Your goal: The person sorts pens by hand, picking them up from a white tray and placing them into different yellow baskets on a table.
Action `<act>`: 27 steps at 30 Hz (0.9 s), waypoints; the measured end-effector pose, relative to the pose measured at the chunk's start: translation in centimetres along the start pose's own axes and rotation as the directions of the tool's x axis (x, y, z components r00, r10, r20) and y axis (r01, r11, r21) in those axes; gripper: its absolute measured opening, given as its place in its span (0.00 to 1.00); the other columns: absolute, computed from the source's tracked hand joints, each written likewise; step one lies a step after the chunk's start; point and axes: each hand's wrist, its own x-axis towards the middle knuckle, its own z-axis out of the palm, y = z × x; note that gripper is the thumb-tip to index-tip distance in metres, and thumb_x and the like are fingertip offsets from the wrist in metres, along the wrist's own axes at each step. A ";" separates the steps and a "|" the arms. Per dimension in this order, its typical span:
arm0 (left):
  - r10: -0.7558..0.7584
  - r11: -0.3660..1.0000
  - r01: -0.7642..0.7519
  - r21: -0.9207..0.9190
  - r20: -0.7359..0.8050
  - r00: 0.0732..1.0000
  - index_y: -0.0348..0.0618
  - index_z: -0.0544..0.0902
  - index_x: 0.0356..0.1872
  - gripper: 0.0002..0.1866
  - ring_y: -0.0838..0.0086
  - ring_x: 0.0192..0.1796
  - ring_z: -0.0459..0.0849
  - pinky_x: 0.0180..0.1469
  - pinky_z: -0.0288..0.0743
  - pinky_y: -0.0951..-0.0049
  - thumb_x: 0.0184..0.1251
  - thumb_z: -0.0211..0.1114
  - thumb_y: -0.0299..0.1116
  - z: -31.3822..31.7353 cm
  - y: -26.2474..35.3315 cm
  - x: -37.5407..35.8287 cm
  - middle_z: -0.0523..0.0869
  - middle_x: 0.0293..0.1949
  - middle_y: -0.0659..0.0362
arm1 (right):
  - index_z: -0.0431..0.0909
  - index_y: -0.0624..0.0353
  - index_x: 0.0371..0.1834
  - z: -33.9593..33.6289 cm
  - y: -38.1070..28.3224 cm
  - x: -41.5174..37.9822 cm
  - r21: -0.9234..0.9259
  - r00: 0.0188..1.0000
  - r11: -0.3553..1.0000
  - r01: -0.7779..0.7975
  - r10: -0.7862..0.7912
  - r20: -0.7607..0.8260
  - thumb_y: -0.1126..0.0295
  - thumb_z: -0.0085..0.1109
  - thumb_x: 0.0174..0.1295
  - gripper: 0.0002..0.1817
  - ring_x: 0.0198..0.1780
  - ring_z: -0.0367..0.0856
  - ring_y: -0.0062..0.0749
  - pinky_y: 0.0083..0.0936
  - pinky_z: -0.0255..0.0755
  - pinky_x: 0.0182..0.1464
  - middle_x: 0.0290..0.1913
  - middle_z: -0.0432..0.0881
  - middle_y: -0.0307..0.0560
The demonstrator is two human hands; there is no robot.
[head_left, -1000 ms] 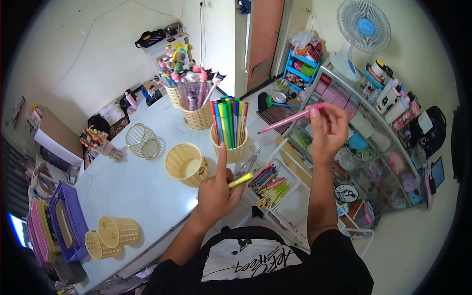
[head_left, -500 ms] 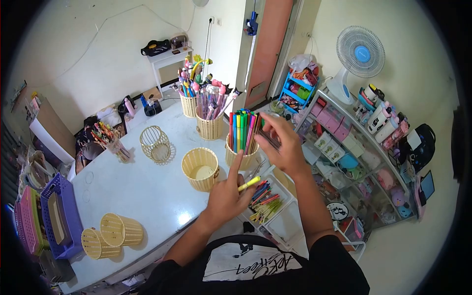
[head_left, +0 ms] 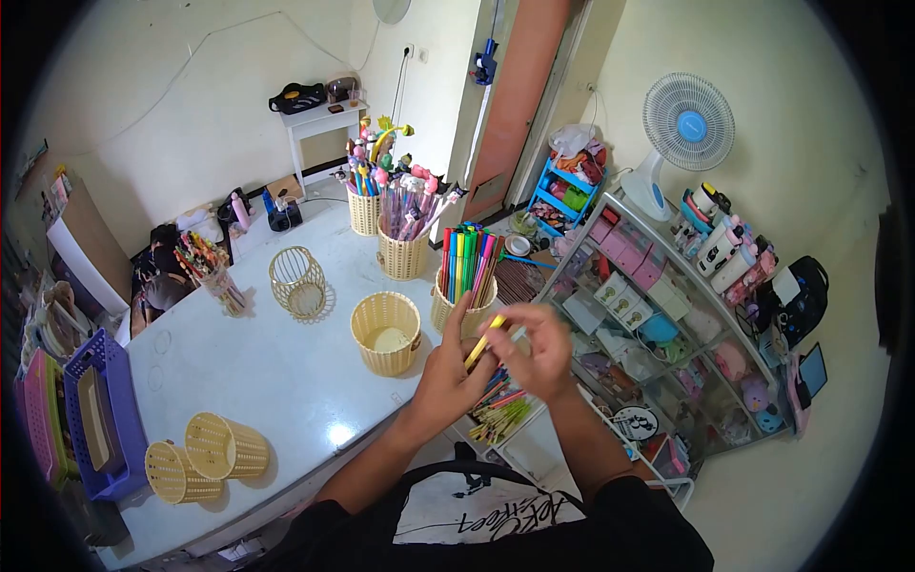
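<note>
A yellow felt-tip pen (head_left: 484,343) slants upward between my hands. My left hand (head_left: 448,372) grips its lower part between thumb and fingers, with the index finger pointing up. Curled around its upper end are the fingertips of my right hand (head_left: 541,355), slightly smeared by motion. Just beyond my hands, a cream woven basket (head_left: 446,307) holds several colored felt-tip pens (head_left: 467,259) standing upright. Another cream basket (head_left: 386,362), with nothing visible inside, stands left of my left hand. Below my hands, pencils and pens (head_left: 500,419) lie in a white tray, partly hidden.
Two cream baskets (head_left: 227,446) lean together at the table's near left, beside purple trays (head_left: 107,429). A wire-like basket (head_left: 297,281) and a cup of decorated pencils (head_left: 221,286) stand farther back. Novelty pens (head_left: 410,205) fill baskets at the back. Glass shelving (head_left: 658,315) is on the right.
My right hand has moved down from beside the basket of felt-tip pens to the yellow pen in my left hand. The yellow pen is now tilted more upright.
</note>
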 end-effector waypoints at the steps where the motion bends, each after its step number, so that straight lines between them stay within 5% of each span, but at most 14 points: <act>1: -0.163 0.986 0.162 0.031 0.035 0.986 0.32 0.48 0.75 0.42 0.58 0.30 0.87 0.36 0.77 0.64 0.68 0.64 0.33 -0.2 0.6 -0.1 0.85 0.27 0.50 | 0.75 0.66 0.49 -0.5 0.1 0.8 0.061 0.996 0.997 -0.049 0.053 -0.078 0.78 0.64 0.62 0.14 0.37 0.84 0.27 0.23 0.78 0.39 0.41 0.85 0.52; 4: -0.213 0.937 0.186 0.295 0.064 0.975 0.33 0.47 0.75 0.44 0.63 0.25 0.85 0.30 0.76 0.65 0.68 0.65 0.36 -0.6 0.9 -0.3 0.82 0.22 0.51 | 0.75 0.66 0.48 -2.6 0.1 4.7 0.099 0.968 0.993 0.059 -0.033 -0.248 0.78 0.64 0.63 0.12 0.38 0.83 0.26 0.23 0.78 0.41 0.41 0.85 0.51; 6: -0.176 0.941 0.155 0.301 0.043 0.983 0.33 0.47 0.75 0.44 0.63 0.22 0.83 0.27 0.74 0.64 0.67 0.65 0.37 -0.2 0.1 -0.6 0.82 0.21 0.52 | 0.76 0.64 0.47 -3.4 0.3 6.9 -0.193 0.908 0.970 0.145 -0.208 -0.364 0.77 0.65 0.62 0.12 0.39 0.83 0.25 0.21 0.75 0.41 0.42 0.84 0.50; 7: -0.142 0.944 0.125 0.306 0.033 0.989 0.34 0.46 0.75 0.45 0.62 0.20 0.81 0.25 0.73 0.63 0.67 0.66 0.38 0.0 -0.2 -0.8 0.81 0.21 0.54 | 0.76 0.64 0.47 -3.3 0.7 7.8 -0.191 0.909 0.971 0.146 -0.208 -0.361 0.77 0.65 0.62 0.12 0.39 0.83 0.25 0.21 0.75 0.41 0.42 0.84 0.50; 10: -0.169 0.934 0.146 0.327 0.043 0.985 0.34 0.45 0.76 0.46 0.63 0.21 0.82 0.26 0.73 0.64 0.67 0.66 0.38 0.1 -0.2 -0.7 0.81 0.21 0.54 | 0.77 0.62 0.44 -2.0 2.8 9.3 -0.428 0.966 0.894 0.135 -0.214 -0.143 0.76 0.67 0.60 0.11 0.38 0.82 0.32 0.26 0.74 0.42 0.38 0.82 0.48; 12: -0.159 0.933 0.138 0.333 0.035 0.987 0.35 0.46 0.76 0.46 0.62 0.21 0.82 0.25 0.74 0.63 0.66 0.66 0.37 0.1 -0.4 -0.7 0.80 0.21 0.55 | 0.77 0.61 0.41 -1.0 5.0 9.7 -0.535 0.943 0.779 0.328 -0.306 0.132 0.73 0.69 0.57 0.12 0.40 0.79 0.43 0.33 0.72 0.43 0.39 0.79 0.49; 16: -0.142 0.930 0.122 0.348 0.031 0.989 0.35 0.49 0.75 0.45 0.62 0.21 0.82 0.24 0.74 0.62 0.65 0.67 0.37 -0.2 -0.5 -0.8 0.79 0.21 0.57 | 0.77 0.61 0.40 -0.1 5.8 8.8 -0.630 0.953 0.722 0.285 -0.282 0.108 0.70 0.70 0.56 0.13 0.48 0.75 0.46 0.40 0.68 0.50 0.46 0.75 0.50; 23: -0.104 0.926 0.083 0.368 0.037 0.994 0.31 0.47 0.75 0.46 0.67 0.20 0.81 0.25 0.73 0.68 0.65 0.67 0.35 0.2 -1.1 -0.8 0.80 0.22 0.56 | 0.74 0.62 0.52 -0.9 4.9 7.7 -0.555 0.943 0.785 0.276 -0.332 -0.002 0.66 0.67 0.60 0.19 0.48 0.75 0.41 0.35 0.68 0.49 0.51 0.75 0.50; 25: -0.090 0.936 0.085 0.341 0.000 0.996 0.30 0.46 0.75 0.47 0.69 0.20 0.80 0.25 0.73 0.70 0.64 0.68 0.33 0.4 -1.0 -0.9 0.80 0.23 0.56 | 0.72 0.61 0.55 -1.9 5.2 5.9 -0.380 0.967 0.924 0.037 -0.129 -0.221 0.68 0.64 0.62 0.20 0.50 0.75 0.34 0.30 0.68 0.48 0.54 0.75 0.48; 27: -0.106 0.932 0.095 0.349 0.012 0.994 0.29 0.46 0.75 0.47 0.70 0.20 0.80 0.25 0.73 0.71 0.64 0.68 0.32 0.4 -0.9 -0.8 0.80 0.24 0.56 | 0.73 0.61 0.54 -2.5 6.9 4.3 -0.280 0.970 0.960 -0.009 -0.060 -0.236 0.70 0.63 0.62 0.18 0.48 0.75 0.27 0.23 0.67 0.46 0.50 0.77 0.45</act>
